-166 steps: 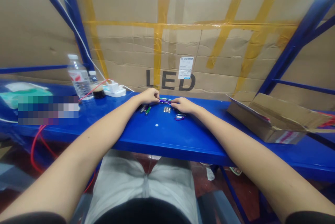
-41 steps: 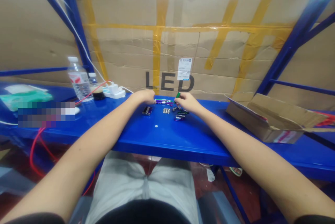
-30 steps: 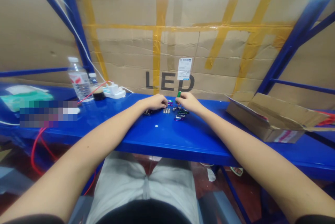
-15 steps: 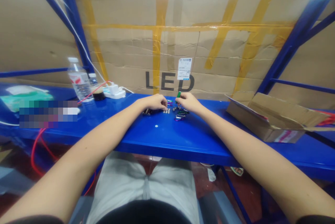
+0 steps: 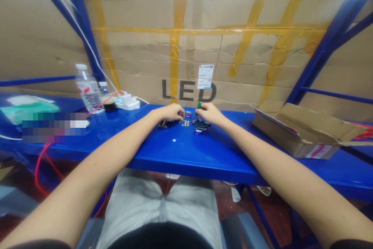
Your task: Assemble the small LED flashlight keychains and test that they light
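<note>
Blue steel bench [image 5: 186, 152] stretches before us, backed by taped cardboard. At its far middle our right hand [image 5: 210, 114] pinches a small green tube [image 5: 198, 105], held upright between fingertips. Just left, our left hand [image 5: 170, 112] curls its fingers down beside a cluster of silver discs [image 5: 185, 123]; we cannot tell whether it grips any. Coloured clips [image 5: 200, 129] lie near the right hand, and an open carton [image 5: 303, 132] sits well to the right.
</note>
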`<action>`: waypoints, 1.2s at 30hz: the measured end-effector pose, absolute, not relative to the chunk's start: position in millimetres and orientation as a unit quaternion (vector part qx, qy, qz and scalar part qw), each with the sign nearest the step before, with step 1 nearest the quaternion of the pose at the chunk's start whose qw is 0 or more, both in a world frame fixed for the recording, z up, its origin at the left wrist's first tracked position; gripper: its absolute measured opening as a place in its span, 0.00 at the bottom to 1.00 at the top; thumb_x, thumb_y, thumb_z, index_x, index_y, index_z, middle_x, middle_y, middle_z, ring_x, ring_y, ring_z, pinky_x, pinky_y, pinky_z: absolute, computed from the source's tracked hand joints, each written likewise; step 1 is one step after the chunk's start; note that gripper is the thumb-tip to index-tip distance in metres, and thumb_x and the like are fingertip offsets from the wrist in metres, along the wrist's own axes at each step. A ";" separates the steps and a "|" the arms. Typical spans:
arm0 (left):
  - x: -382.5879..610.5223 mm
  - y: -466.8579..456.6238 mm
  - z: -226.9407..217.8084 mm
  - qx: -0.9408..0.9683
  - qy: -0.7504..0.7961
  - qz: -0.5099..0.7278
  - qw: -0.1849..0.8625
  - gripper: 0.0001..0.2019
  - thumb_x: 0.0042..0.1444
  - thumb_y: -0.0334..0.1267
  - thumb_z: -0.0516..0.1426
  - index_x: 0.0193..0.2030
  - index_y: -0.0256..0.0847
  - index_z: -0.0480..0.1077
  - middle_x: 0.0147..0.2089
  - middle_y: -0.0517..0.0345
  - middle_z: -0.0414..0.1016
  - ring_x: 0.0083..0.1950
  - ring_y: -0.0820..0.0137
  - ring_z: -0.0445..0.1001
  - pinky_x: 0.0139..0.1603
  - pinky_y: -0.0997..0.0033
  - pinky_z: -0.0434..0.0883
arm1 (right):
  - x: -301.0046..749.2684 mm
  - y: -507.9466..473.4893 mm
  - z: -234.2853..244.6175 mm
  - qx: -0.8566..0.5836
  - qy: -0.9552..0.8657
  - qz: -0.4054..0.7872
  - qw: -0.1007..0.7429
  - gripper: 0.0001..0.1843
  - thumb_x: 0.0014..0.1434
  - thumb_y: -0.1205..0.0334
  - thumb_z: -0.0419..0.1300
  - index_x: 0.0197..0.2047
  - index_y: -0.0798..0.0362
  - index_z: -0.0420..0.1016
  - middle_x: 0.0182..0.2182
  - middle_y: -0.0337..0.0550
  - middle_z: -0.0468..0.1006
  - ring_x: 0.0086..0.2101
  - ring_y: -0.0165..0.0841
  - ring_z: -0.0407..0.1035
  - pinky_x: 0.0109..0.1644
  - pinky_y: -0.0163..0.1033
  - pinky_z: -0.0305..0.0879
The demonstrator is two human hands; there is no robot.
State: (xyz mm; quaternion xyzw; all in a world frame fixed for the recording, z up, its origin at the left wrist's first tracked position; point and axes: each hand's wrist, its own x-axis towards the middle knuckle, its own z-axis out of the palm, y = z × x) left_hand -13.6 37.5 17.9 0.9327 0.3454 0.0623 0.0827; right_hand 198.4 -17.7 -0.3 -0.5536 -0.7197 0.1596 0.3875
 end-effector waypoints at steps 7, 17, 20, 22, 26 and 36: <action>-12.1 41.6 15.6 0.943 0.316 0.056 0.093 0.12 0.54 0.34 0.59 0.44 0.38 0.80 0.39 0.52 0.82 0.41 0.66 0.77 0.42 0.72 0.67 | 196.5 -19.6 1.1 -0.560 -0.719 0.154 0.382 0.09 0.58 0.65 0.57 0.26 0.54 0.69 0.25 0.40 0.76 0.29 0.32 0.68 0.32 0.36 0.58; -21.0 43.2 21.6 0.924 0.366 0.074 0.082 0.10 0.53 0.38 0.58 0.39 0.39 0.79 0.36 0.54 0.81 0.36 0.69 0.75 0.37 0.72 0.66 | 197.0 -19.5 1.0 -0.557 -0.724 0.153 0.377 0.08 0.58 0.64 0.57 0.27 0.54 0.69 0.25 0.40 0.76 0.28 0.33 0.68 0.34 0.37 0.60; -25.0 42.2 25.7 0.919 0.382 0.059 0.083 0.11 0.51 0.41 0.59 0.37 0.39 0.78 0.33 0.55 0.79 0.33 0.69 0.73 0.34 0.71 0.64 | 196.3 -20.2 1.0 -0.547 -0.729 0.152 0.383 0.07 0.57 0.65 0.56 0.28 0.54 0.70 0.26 0.40 0.76 0.29 0.33 0.68 0.34 0.38 0.60; -25.8 39.8 28.1 0.916 0.390 0.041 0.091 0.11 0.49 0.43 0.61 0.35 0.39 0.78 0.30 0.55 0.78 0.31 0.69 0.72 0.32 0.71 0.63 | 195.4 -21.8 1.2 -0.528 -0.740 0.145 0.391 0.06 0.56 0.66 0.56 0.29 0.54 0.71 0.26 0.40 0.76 0.30 0.34 0.67 0.35 0.38 0.60; -21.9 33.5 29.6 0.911 0.405 0.013 0.078 0.12 0.47 0.46 0.63 0.32 0.39 0.76 0.28 0.56 0.76 0.29 0.69 0.71 0.30 0.70 0.61 | 191.7 -28.3 2.4 -0.499 -0.765 0.129 0.386 0.05 0.55 0.66 0.55 0.29 0.54 0.71 0.27 0.40 0.76 0.29 0.33 0.66 0.35 0.38 0.60; -14.0 28.2 26.8 0.906 0.420 -0.002 0.050 0.10 0.48 0.44 0.62 0.30 0.39 0.74 0.31 0.53 0.78 0.31 0.67 0.73 0.29 0.71 0.62 | 188.3 -34.8 3.0 -0.498 -0.783 0.122 0.352 0.07 0.55 0.65 0.55 0.26 0.53 0.67 0.24 0.39 0.74 0.27 0.32 0.65 0.31 0.37 0.57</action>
